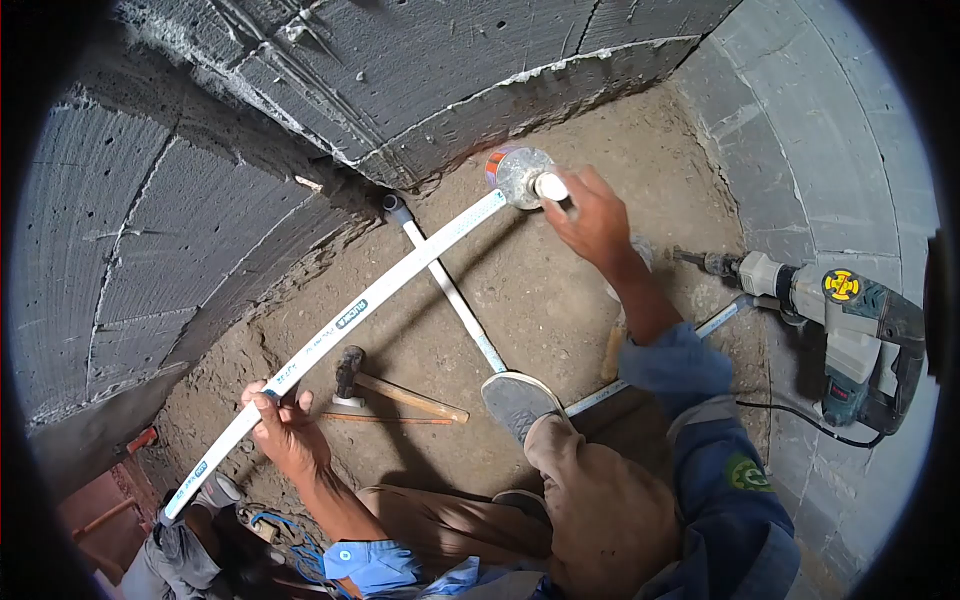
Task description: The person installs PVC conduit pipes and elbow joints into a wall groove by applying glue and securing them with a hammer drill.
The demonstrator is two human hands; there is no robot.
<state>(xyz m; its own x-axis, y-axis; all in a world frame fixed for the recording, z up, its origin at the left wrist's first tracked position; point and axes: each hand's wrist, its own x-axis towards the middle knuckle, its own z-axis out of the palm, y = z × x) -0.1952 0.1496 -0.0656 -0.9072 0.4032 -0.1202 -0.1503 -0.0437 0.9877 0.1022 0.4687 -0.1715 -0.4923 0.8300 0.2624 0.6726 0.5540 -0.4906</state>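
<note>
- My left hand (pixel 285 430), at 7 o'clock in the view, is closed around the long white pipe (pixel 350 315), fingers wrapped over its top
- The long white pipe runs above the dirt floor (pixel 560 300) from 7 o'clock up towards 12 o'clock, blue print facing up
- My right hand (pixel 595 220), at 1 o'clock, grips a clear bottle (pixel 518 172) at its white end; the bottle meets the pipe's upper end
- A thinner pipe (pixel 462 310) lies on the floor, crossing beneath the held one, its elbow fitting at the foot of the block wall (pixel 180 220) at 11 o'clock
- A hammer (pixel 350 372) lies on the floor just at 1 o'clock of my left hand, not touched
- A rotary hammer drill (pixel 850 330) lies at 3 o'clock, well apart from both hands
- My shoe (pixel 512 398) sits at the thinner pipe's near end; contact cannot be told
</note>
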